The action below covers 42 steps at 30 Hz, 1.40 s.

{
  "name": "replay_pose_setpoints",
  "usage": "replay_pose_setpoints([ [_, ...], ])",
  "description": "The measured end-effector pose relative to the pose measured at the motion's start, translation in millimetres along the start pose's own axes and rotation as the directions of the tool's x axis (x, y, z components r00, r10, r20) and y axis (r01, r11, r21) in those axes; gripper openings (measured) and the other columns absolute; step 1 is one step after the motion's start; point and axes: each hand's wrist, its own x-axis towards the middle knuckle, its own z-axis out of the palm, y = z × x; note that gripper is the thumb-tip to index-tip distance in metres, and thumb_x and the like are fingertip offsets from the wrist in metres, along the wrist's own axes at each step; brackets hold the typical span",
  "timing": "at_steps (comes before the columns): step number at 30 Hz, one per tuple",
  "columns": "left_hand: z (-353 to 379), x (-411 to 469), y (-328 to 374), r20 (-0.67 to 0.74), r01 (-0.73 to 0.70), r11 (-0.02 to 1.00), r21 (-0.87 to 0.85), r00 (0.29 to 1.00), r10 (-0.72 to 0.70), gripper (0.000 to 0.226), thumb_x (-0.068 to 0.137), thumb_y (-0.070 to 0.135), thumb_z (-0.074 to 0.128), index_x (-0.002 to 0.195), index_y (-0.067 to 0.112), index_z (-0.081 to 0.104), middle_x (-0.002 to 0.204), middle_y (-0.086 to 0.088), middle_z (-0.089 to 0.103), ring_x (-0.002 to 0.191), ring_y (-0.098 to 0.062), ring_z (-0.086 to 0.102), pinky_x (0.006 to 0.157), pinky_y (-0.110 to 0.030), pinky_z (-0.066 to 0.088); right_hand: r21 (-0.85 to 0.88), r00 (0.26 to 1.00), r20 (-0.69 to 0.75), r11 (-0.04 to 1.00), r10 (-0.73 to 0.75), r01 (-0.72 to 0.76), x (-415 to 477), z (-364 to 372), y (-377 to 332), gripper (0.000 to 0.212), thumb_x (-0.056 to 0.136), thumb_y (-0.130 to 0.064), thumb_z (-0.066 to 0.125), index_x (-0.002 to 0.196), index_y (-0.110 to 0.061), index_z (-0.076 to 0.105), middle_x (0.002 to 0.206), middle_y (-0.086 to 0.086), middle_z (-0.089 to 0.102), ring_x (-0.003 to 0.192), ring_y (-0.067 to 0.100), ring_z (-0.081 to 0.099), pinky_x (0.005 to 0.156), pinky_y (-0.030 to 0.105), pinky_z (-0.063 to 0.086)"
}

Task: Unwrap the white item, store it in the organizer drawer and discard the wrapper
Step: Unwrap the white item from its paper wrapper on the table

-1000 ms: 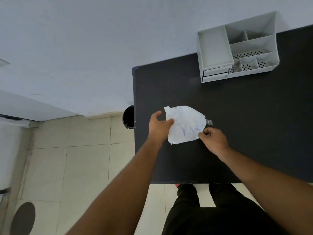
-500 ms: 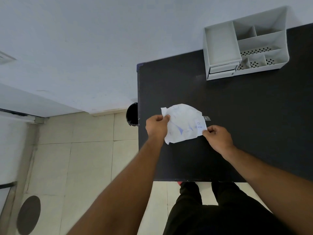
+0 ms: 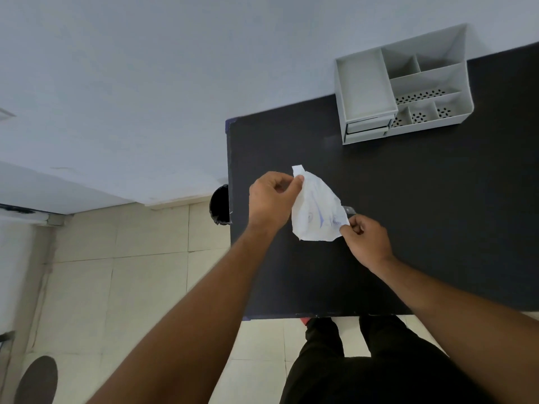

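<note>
Head cam looking down: both hands are over a black table [image 3: 423,228], holding a crumpled white wrapper [image 3: 316,209] with faint blue print between them. Left hand [image 3: 269,199] pinches the wrapper's top edge at about 10 o'clock, fingers curled in tight. Right hand [image 3: 366,239] pinches the bottom corner at about 4 o'clock, also mostly closed. Can't tell what's inside, though a small grey bit [image 3: 349,210] pokes out at its 3 o'clock edge. Grey organizer [image 3: 367,91] sits well apart at 1 o'clock, drawers [image 3: 366,130] closed. Black bin [image 3: 219,204] just off the table's 9 o'clock edge
</note>
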Motion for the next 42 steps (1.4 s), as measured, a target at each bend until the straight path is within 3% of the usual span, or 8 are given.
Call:
replay_pose_setpoints([
  [9, 11, -14, -1, -0.204, -0.193, 0.946, 0.260, 0.947, 0.249, 0.032, 0.100, 0.044, 0.056, 0.096, 0.021, 0.078, 0.095, 0.012, 0.070, 0.082, -0.009, 0.068, 0.070, -0.022, 0.055, -0.023, 0.996, -0.053, 0.997, -0.069, 0.068, -10, 0, -1, 0.017, 0.086, -0.020, 0.065, 0.072, -0.014, 0.059, 0.064, 0.006, 0.061, 0.055, 0.014, 0.052, 0.053, 0.030, 0.043],
  [16, 10, -25, -2, -0.192, -0.321, 0.947, 0.032, 0.928, 0.321, 0.019, 0.098, 0.031, 0.066, 0.097, 0.016, 0.078, 0.093, 0.017, 0.066, 0.082, -0.007, 0.066, 0.070, -0.018, 0.057, -0.048, 0.991, -0.090, 0.995, -0.096, 0.092, -12, -4, 0, 0.023, 0.087, -0.019, 0.065, 0.068, -0.015, 0.052, 0.059, -0.003, 0.052, 0.052, 0.013, 0.047, 0.052, 0.030, 0.040],
  [23, 16, -36, -16, -0.145, -0.180, 0.982, -0.048, 0.974, 0.171, 0.016, 0.098, 0.032, 0.064, 0.098, 0.021, 0.075, 0.094, 0.010, 0.070, 0.083, -0.009, 0.067, 0.070, -0.014, 0.055, -0.095, 0.992, -0.071, 0.990, -0.107, 0.100, -14, -2, 8, 0.020, 0.088, -0.021, 0.064, 0.072, -0.015, 0.054, 0.063, 0.003, 0.056, 0.057, 0.017, 0.052, 0.054, 0.034, 0.044],
  [27, 15, -32, -37, -0.161, 0.117, 0.981, -0.158, 0.977, -0.142, 0.015, 0.098, 0.031, 0.060, 0.091, 0.025, 0.072, 0.090, 0.010, 0.072, 0.082, -0.006, 0.068, 0.075, -0.025, 0.057, -0.128, 0.988, -0.049, 0.982, -0.145, 0.138, -17, -1, 7, 0.015, 0.091, -0.023, 0.062, 0.077, -0.018, 0.057, 0.066, 0.000, 0.057, 0.061, 0.017, 0.056, 0.057, 0.031, 0.046],
  [31, -4, -20, -72, -0.095, 0.437, 0.857, -0.272, 0.874, -0.476, 0.029, 0.096, 0.026, 0.057, 0.068, 0.018, 0.061, 0.072, 0.003, 0.060, 0.072, -0.020, 0.057, 0.064, -0.028, 0.046, -0.213, 0.970, 0.036, 0.947, -0.240, 0.242, -17, 3, 11, 0.013, 0.092, -0.025, 0.065, 0.081, -0.020, 0.059, 0.067, -0.005, 0.059, 0.064, 0.012, 0.059, 0.059, 0.024, 0.045],
  [35, -16, -16, -97, -0.025, 0.487, 0.872, -0.042, 0.872, -0.488, 0.024, 0.095, 0.037, 0.056, 0.087, 0.015, 0.061, 0.083, 0.000, 0.061, 0.080, -0.025, 0.057, 0.071, -0.031, 0.046, -0.242, 0.965, 0.160, 0.939, -0.209, 0.244, -19, 13, 15, 0.009, 0.093, -0.025, 0.066, 0.102, -0.023, 0.069, 0.089, -0.012, 0.068, 0.082, 0.006, 0.063, 0.068, 0.016, 0.045],
  [39, -4, -33, -99, -0.017, 0.210, 0.893, 0.397, 0.975, -0.222, 0.049, 0.094, 0.037, 0.065, 0.137, 0.018, 0.053, 0.134, -0.007, 0.057, 0.121, -0.028, 0.055, 0.099, -0.041, 0.049, -0.249, 0.960, 0.241, 0.948, -0.140, 0.201, -21, 22, 17, 0.016, 0.094, -0.025, 0.064, 0.108, -0.026, 0.073, 0.103, -0.014, 0.071, 0.094, 0.005, 0.064, 0.078, 0.019, 0.047],
  [42, 17, -53, -93, 0.131, -0.009, 0.846, 0.533, 0.989, -0.072, 0.055, 0.095, 0.041, 0.064, 0.145, 0.023, 0.048, 0.153, -0.004, 0.043, 0.138, -0.026, 0.042, 0.108, -0.043, 0.045, -0.243, 0.959, 0.259, 0.954, -0.112, 0.177, -21, 25, 19, 0.020, 0.094, -0.025, 0.063, 0.111, -0.025, 0.074, 0.106, -0.013, 0.072, 0.096, 0.005, 0.065, 0.082, 0.020, 0.048],
])
